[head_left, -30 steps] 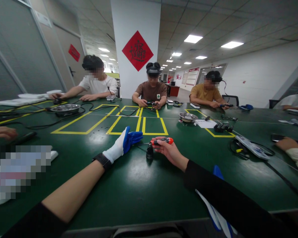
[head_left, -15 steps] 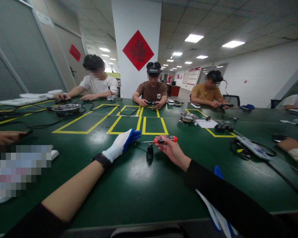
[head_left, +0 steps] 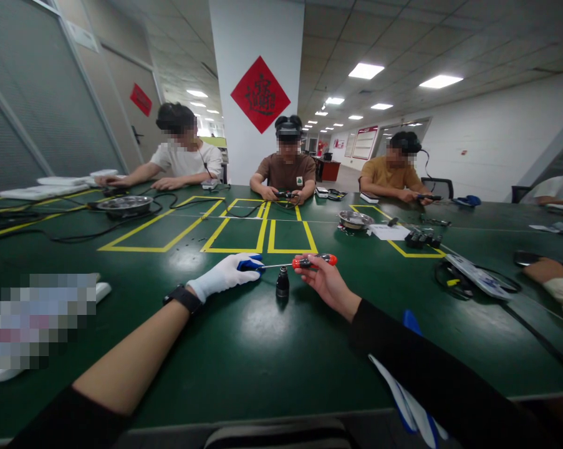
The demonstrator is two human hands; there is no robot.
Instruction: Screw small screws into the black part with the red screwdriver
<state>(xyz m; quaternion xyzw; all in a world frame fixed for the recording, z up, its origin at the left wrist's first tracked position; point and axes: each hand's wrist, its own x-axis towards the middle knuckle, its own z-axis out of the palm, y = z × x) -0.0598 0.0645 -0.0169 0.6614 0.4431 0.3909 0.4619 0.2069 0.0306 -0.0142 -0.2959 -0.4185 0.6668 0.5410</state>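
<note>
Right hand holding screwdriver, left perhaps touching

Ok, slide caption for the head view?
Bare right hand holds a screwdriver, shaft pointing toward the gloved left hand.

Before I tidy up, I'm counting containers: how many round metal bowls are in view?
2: left bowl, beyond and left of the left hand; right bowl, beside white paper. Others may be hidden.

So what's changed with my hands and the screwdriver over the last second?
Your gloved left hand has curled its open fingers in at the tip of the screwdriver; whether it grips is unclear. Your right hand, still holding it, shifted slightly right. The black tapered part stayed upright.
</note>
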